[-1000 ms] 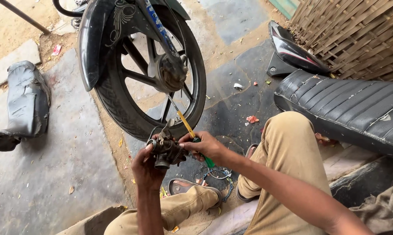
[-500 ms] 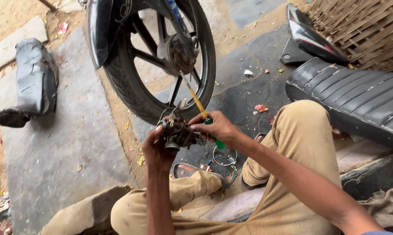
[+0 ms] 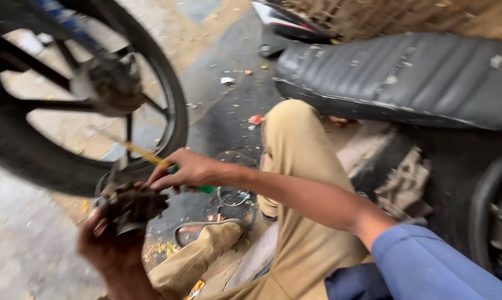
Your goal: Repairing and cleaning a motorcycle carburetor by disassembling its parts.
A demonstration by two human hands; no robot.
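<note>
My left hand (image 3: 109,244) holds a dark, greasy metal engine part (image 3: 133,204) up in front of me. My right hand (image 3: 187,168) grips a screwdriver (image 3: 134,149) with a yellow shaft and a green handle, its tip pointing up and left toward the part. Both hands are low in the view, just in front of a motorcycle wheel (image 3: 90,94). The picture is blurred by motion.
A black motorcycle seat (image 3: 406,78) lies on the ground at the right. My knees in tan trousers (image 3: 295,166) fill the middle. A wire ring (image 3: 234,197) and small litter lie on the dark pavement. Another tyre (image 3: 484,222) shows at the far right.
The view has swung right and closer, so the wheel shifted left and the seat grew larger. My hands keep hold of the part and the screwdriver.
</note>
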